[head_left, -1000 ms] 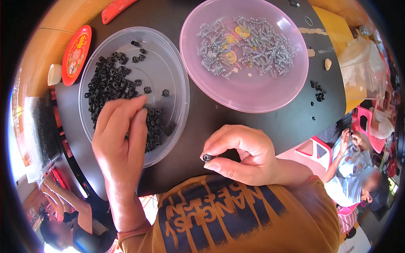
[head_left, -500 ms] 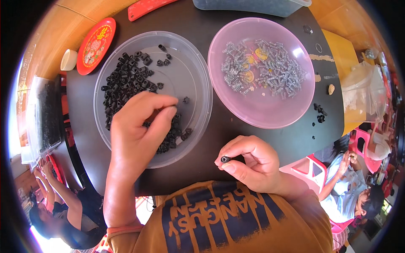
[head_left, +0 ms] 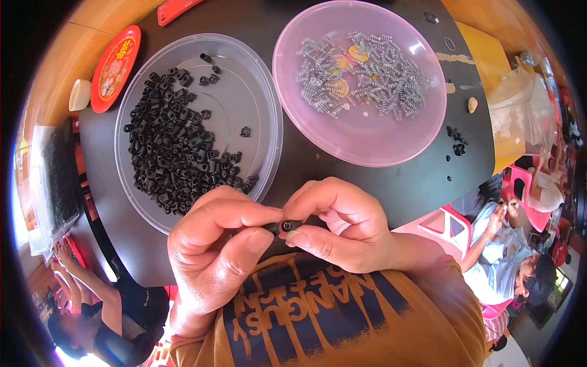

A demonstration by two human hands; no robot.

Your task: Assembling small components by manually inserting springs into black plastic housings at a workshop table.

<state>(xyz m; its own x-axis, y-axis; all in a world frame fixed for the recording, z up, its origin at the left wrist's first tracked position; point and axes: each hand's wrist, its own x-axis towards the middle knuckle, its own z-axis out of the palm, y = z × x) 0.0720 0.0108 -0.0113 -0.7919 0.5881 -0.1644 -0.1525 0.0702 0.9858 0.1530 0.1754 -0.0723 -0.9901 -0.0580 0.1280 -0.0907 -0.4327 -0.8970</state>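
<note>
My right hand (head_left: 345, 226) pinches a small black plastic tube (head_left: 288, 226) between thumb and forefinger. Its open end shows a pale ring inside. Close against it, my left hand (head_left: 223, 244) is closed in a pinch on a small dark piece (head_left: 269, 227), mostly covered by the fingers. Both hands meet in front of my chest at the table's near edge. Just beyond my left hand stands a round clear plastic tub (head_left: 276, 131), with a heap of small black plastic parts (head_left: 171, 140) along its left side. A pink basin (head_left: 361, 150) holds many small metal coil springs (head_left: 391, 76).
A red patterned plate (head_left: 116, 68) and a white cup (head_left: 80, 95) sit at the far left. Several loose black bits (head_left: 458, 148) lie right of the basin, near a pale lump (head_left: 472, 105). People sit at both sides, beside pink plastic stools (head_left: 449, 227).
My left hand has come out of the tub toward me and now meets the right. The right hand has shifted left with the black tube. The view has moved slightly.
</note>
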